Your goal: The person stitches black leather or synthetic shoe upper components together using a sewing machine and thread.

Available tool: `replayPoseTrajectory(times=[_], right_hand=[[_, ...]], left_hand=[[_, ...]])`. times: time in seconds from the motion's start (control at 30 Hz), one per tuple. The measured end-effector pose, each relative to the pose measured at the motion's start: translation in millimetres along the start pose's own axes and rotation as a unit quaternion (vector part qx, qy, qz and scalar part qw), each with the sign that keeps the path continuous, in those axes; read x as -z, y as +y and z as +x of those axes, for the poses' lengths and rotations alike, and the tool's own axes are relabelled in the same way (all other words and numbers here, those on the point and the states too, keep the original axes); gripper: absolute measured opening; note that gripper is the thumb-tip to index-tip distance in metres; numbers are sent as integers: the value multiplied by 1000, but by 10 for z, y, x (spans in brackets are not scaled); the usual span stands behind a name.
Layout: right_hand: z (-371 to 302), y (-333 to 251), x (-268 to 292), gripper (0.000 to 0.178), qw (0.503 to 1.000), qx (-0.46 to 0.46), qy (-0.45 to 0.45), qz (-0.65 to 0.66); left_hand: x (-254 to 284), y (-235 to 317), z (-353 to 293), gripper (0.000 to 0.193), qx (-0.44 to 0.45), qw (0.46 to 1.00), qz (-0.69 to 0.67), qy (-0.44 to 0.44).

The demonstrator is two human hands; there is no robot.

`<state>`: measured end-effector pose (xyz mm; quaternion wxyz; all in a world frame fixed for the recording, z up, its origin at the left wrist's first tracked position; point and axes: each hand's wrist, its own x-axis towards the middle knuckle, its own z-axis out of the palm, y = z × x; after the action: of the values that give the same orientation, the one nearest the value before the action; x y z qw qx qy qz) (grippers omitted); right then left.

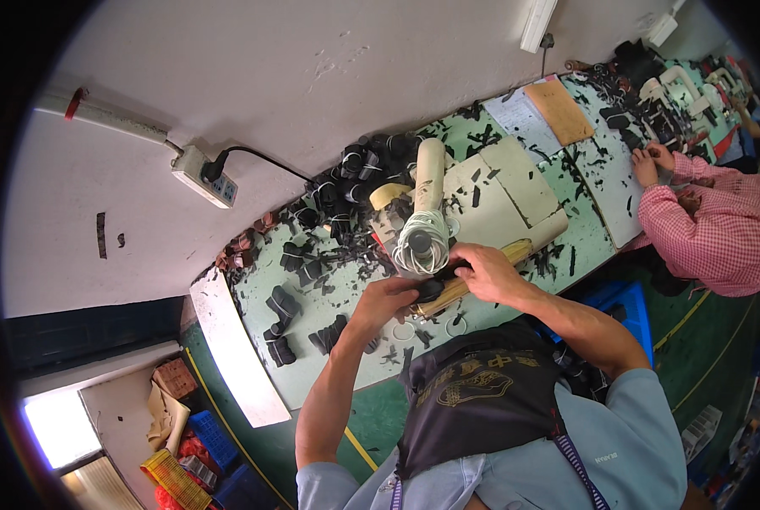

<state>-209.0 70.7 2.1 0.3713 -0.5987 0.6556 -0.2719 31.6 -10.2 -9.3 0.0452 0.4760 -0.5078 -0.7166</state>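
In front of me stands a cream-coloured machine with a round arm and a coil of white cord at its near end. Just below the coil, a small black piece of material lies at the machine's front edge. My left hand pinches its left side between thumb and fingers. From the right, my right hand reaches in with its fingertips closed on dark material beside the same spot; the exact grip is partly hidden. Bundles of black pieces rest on the table left of my left forearm.
Black scraps litter the pale green table. More black bundles pile up along the wall. A power strip hangs there with a black cable. A blue crate stands at right. A co-worker in a checked sleeve works farther right.
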Motion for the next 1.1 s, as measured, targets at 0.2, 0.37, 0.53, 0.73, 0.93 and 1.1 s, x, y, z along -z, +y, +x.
replayPoseTrajectory(times=[0.2, 0.37, 0.53, 0.73, 0.93, 1.1], right_hand=[[-89, 72, 200, 20, 998, -20, -58, -11], [-18, 32, 22, 20, 1000, -5, -15, 3], [-90, 91, 130, 16, 998, -60, -8, 32], [-65, 46, 106, 21, 999, 18, -35, 8], [-101, 41, 126, 15, 996, -54, 17, 70], [-80, 14, 176, 18, 998, 28, -36, 32]], left_hand=[[42, 72, -19, 26, 41, 997, 49, 36], [-55, 25, 27, 26, 0, 1000, -10, 10], [31, 13, -3, 26, 21, 998, 45, 46], [-29, 61, 57, 26, -10, 995, 76, 57], [-37, 4, 40, 24, 0, 996, 54, 67], [-100, 140, 88, 25, 16, 987, 135, 80]])
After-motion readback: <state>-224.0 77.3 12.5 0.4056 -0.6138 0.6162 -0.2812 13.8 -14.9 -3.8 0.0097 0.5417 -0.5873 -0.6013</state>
